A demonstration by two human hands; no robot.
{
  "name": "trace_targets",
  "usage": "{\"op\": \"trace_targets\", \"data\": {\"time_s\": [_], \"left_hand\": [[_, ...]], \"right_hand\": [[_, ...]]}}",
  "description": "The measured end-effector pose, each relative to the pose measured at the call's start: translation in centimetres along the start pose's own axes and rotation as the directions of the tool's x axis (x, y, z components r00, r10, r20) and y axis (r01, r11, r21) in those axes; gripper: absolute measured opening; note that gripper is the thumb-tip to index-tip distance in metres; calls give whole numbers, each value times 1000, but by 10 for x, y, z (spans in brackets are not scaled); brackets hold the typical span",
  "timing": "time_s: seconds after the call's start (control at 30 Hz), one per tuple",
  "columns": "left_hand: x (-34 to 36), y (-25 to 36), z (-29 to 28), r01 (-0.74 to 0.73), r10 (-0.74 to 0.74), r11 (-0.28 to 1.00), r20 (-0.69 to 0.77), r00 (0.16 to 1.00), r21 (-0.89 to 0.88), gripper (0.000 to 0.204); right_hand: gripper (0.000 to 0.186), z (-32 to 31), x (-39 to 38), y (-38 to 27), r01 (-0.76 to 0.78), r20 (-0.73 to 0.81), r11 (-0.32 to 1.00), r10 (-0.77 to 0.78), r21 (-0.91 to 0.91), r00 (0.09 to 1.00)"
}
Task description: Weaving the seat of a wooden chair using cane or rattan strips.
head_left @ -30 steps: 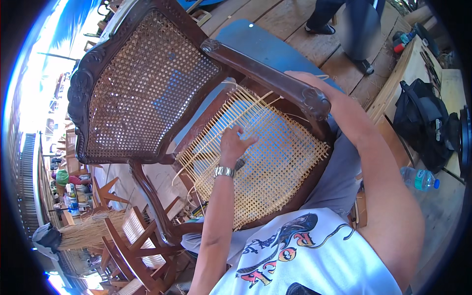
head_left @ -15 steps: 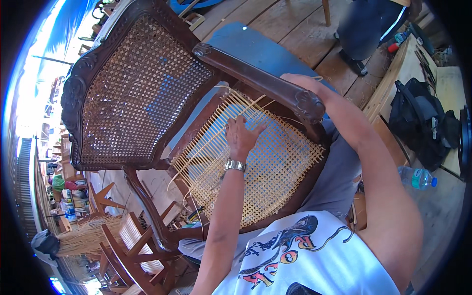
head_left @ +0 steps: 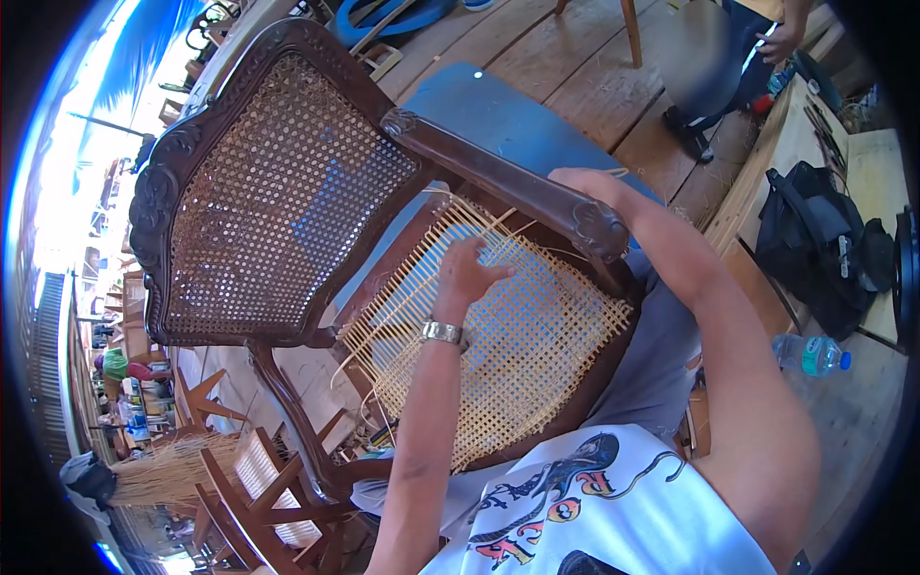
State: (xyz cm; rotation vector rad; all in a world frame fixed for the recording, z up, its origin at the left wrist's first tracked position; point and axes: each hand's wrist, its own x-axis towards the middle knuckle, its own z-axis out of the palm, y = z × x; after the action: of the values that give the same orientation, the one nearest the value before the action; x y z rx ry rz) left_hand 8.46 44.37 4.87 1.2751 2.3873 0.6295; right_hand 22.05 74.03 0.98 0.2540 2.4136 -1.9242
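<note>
A dark carved wooden armchair (head_left: 517, 168) lies tilted across my lap, its caned back (head_left: 287, 182) at the left. Pale cane strands form a woven seat (head_left: 537, 335), close-meshed toward me and looser toward the backrest. Over the looser part is my left hand (head_left: 465, 273), a metal watch (head_left: 443, 333) on its wrist. Its thumb stretches away from the fingers, and nothing shows in its grasp. My right hand (head_left: 580, 182) reaches behind the far armrest, which hides its fingers. One long cane strand (head_left: 494, 225) slants up from the seat edge near the left hand.
Beyond the chair stands a blue panel (head_left: 498, 105) on the plank floor. Another person (head_left: 738, 77) is at the upper right. A wooden bench on the right bears a black bag (head_left: 815, 244) and a plastic bottle (head_left: 815, 355). Wooden chair frames (head_left: 259, 489) lie at lower left.
My left hand has shifted slightly, its thumb pointing more to the right. The view has moved a little, and the other person's hand has come into sight. The right hand stays behind the armrest.
</note>
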Motion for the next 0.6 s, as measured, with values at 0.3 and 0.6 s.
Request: {"op": "trace_targets", "data": {"time_s": [0.3,0.6], "left_hand": [[12,23,43,69,-49,987,-144,988,144,70],[18,22,42,235,-235,972,-40,971,4,64]], "right_hand": [[17,-7,-2,-40,-283,54,941,298,-187,953],[13,-11,17,-29,-257,59,937,278,-235,959]]}}
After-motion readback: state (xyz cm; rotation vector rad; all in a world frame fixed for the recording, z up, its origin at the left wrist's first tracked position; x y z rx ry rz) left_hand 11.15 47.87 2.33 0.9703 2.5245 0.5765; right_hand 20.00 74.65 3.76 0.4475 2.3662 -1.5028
